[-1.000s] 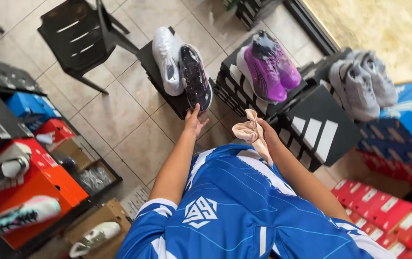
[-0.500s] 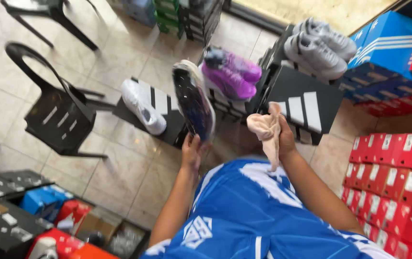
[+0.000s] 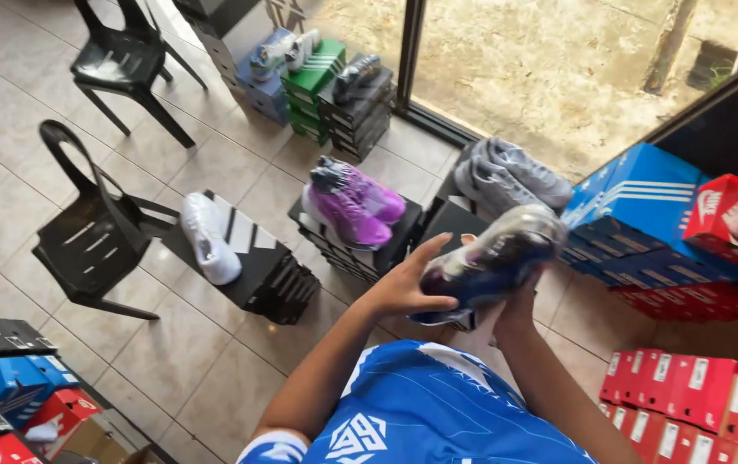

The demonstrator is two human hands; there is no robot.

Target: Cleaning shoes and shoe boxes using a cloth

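From the head camera, looking down, the person holds one dark shoe (image 3: 487, 265) up in front of the blue shirt (image 3: 420, 412). The shoe is blurry, so its small parts are hard to tell. It looks dark blue and black with a shiny pale bottom.

The left hand (image 3: 405, 288) has its grip closed around the heel end of the dark shoe, with fingers on top and the thumb under it. The right hand (image 3: 519, 302) is below the shoe's front half and mostly hidden by it. It seems to press up against the shoe, but I cannot tell how far its grip is closed or if it has anything else in it.

The dark shoe is in the air, above the tiled floor (image 3: 171, 344) and just in front of the purple shoes (image 3: 353, 204) on a black box stack (image 3: 360, 253). A white shoe (image 3: 208, 238) lies alone on another black box stack (image 3: 257, 266), with a free spot beside it. Grey shoes (image 3: 511, 176) sit on a box by the blue boxes (image 3: 644, 215). Red boxes (image 3: 695, 399) are on the right, and a black chair (image 3: 94, 241) is on the left.

My guess is that the work on the dark shoe is in the middle. The shoe is picked up and in both hands, but it is not yet set back on any box.
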